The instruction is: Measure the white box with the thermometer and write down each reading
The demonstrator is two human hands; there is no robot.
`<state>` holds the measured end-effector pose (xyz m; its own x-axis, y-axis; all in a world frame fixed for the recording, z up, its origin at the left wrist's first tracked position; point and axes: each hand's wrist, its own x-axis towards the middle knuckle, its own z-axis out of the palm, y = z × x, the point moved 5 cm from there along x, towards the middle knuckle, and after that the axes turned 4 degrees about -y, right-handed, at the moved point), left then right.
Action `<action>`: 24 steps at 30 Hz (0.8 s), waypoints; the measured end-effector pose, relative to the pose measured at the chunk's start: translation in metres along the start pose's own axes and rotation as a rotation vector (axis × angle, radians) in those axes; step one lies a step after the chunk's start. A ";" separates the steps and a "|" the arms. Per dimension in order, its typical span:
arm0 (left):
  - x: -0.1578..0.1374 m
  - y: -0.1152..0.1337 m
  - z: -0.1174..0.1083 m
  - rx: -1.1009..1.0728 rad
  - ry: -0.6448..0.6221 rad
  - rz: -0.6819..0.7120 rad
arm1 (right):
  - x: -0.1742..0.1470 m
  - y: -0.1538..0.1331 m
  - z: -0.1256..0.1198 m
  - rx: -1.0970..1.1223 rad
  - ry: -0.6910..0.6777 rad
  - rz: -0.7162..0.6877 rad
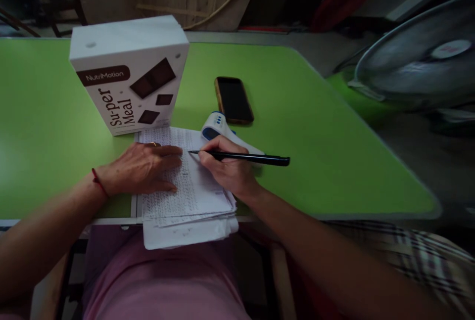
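Note:
A notebook [185, 194] with dense handwriting lies before me, its lower pages jutting over the table's front edge. Flat on its left side rests my left hand [150, 166], fingers stretched out and a little apart. My right hand [230, 164] grips a black pen [260, 158] whose tip points left, at the page; whether it touches the paper I cannot tell. Just beyond that hand is a white and blue handheld device [215, 124] that looks like an infrared thermometer, partly hidden by the hand.
On the green table [315, 161], a white "Super Meal" box [129, 77] stands upright behind the notebook's left part. A smartphone [234, 100] with a dark screen lies past the thermometer. Off the table's right side is a large fan [419, 58].

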<state>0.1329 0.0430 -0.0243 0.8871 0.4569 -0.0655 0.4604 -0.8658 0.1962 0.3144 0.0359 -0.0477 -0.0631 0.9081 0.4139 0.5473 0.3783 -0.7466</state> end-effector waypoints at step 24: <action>-0.002 -0.001 -0.001 0.000 0.047 0.029 | -0.002 0.002 -0.001 -0.055 0.069 -0.040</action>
<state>0.1310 0.0431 -0.0234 0.8976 0.4407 -0.0133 0.4345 -0.8789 0.1969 0.3168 0.0341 -0.0494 -0.0288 0.8772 0.4792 0.5903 0.4018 -0.7000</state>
